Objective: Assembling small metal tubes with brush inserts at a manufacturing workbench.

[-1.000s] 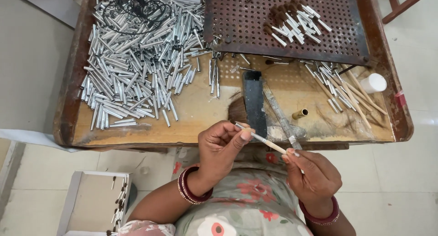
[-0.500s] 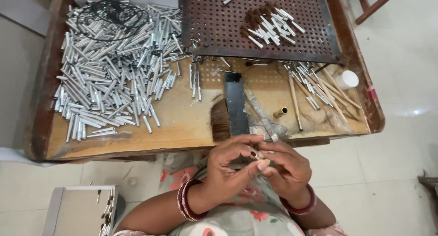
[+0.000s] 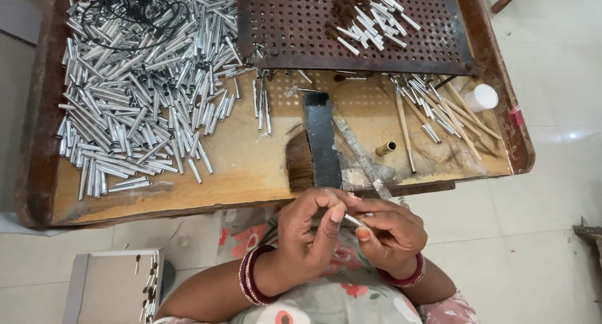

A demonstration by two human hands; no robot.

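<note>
Here the short silver metal tube (image 3: 352,220) lies between the two hands, its long axis running on a slant from upper left to lower right — only a small shiny stretch of it shows between the fingers, so which end is which cannot be told. It sits just below the near edge of the worn wooden work tray (image 3: 238,167), above the person's flowered lap.

The left hand (image 3: 310,233) comes up from the lower left, wrist bent, thumb and forefinger pinched shut on the tube. The right hand (image 3: 389,233) meets it from the other side, fingers curled in and closed on the same tube, so both hands touch. Dark red bangles (image 3: 251,277) ring the left wrist.

On the tray, a large heap of loose silver metal tubes (image 3: 144,92) fills the left part. A flat black bar (image 3: 323,142) lies upright in the middle, brown bristles (image 3: 300,164) just beside it — a dark perforated metal plate (image 3: 295,29) sits beyond.
</note>
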